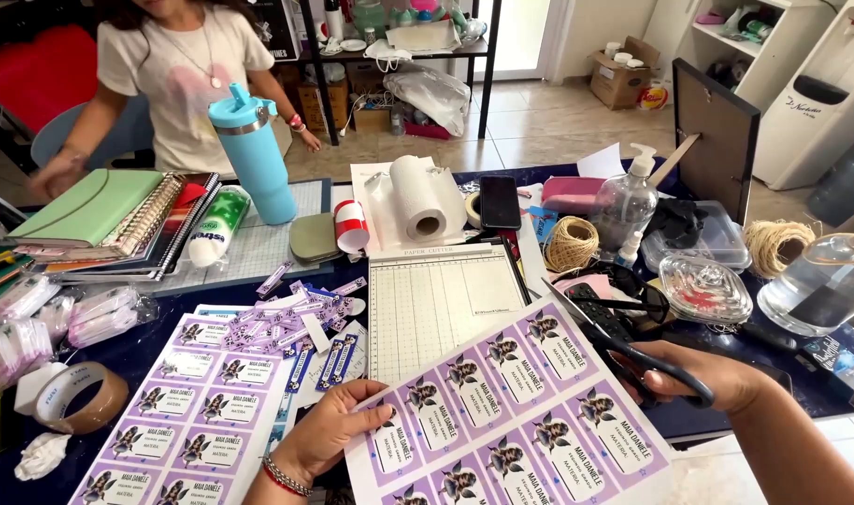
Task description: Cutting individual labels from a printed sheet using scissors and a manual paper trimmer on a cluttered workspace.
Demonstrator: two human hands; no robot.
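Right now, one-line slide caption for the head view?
Left hand holds a purple-and-white sticker label sheet while right hand cuts it with blue-handled scissors beside a white paper cutter.

Left hand [329, 432] holds a purple label sheet [516, 411]; right hand [703, 374] grips blue-handled scissors [632, 351].

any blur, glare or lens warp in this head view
Head view: even daylight, soft shadows; sticker sheet, left hand and right hand with scissors sharp; glare on glass bottle; wide-lens bending at the edges, water dispenser leaning; the far person's hand slightly motion-blurred.
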